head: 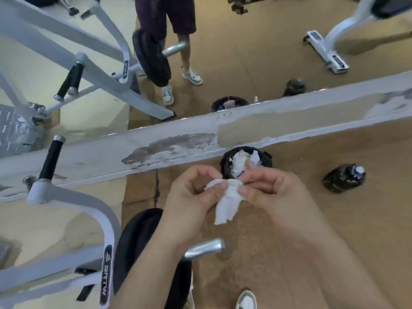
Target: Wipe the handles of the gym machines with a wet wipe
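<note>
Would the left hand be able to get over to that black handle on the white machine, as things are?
Probably yes: nothing shows between the left hand and the black handle beside it. That hand does share the wet wipe with the right hand, though.

Gym: white weight machine (73, 204), black weight plate (133, 241), wall mirror (267, 52).
</note>
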`<action>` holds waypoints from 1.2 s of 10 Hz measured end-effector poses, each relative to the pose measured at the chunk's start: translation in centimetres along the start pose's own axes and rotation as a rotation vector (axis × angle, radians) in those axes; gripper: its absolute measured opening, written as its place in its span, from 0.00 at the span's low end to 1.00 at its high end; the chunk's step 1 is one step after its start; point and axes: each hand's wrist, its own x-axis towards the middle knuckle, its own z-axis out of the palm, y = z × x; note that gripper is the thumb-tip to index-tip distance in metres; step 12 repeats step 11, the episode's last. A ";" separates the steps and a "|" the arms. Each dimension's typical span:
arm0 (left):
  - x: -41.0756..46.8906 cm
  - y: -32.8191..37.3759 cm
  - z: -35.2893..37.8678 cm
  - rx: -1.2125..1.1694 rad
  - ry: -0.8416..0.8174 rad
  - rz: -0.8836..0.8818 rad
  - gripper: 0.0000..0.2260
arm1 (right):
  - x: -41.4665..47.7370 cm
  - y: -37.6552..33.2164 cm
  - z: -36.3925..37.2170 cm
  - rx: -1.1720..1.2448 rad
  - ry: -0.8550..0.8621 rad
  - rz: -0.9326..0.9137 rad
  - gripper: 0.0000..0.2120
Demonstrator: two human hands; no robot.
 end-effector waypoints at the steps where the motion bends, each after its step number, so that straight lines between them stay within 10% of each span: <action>1: -0.1 -1.4 4.0 -0.253 -0.078 -0.147 0.05 | -1.3 1.7 -3.6 0.090 0.154 0.052 0.04; 4: 3.1 -7.2 10.0 0.230 -0.217 -0.110 0.08 | 0.8 6.5 -8.4 0.255 0.221 0.296 0.05; 6: 14.4 -11.2 8.7 0.569 0.034 -0.094 0.12 | 10.0 7.3 -9.5 0.083 0.179 0.358 0.09; 12: 38.2 -23.1 8.1 0.573 0.184 -0.635 0.18 | 27.7 10.5 -16.2 0.002 0.176 0.564 0.09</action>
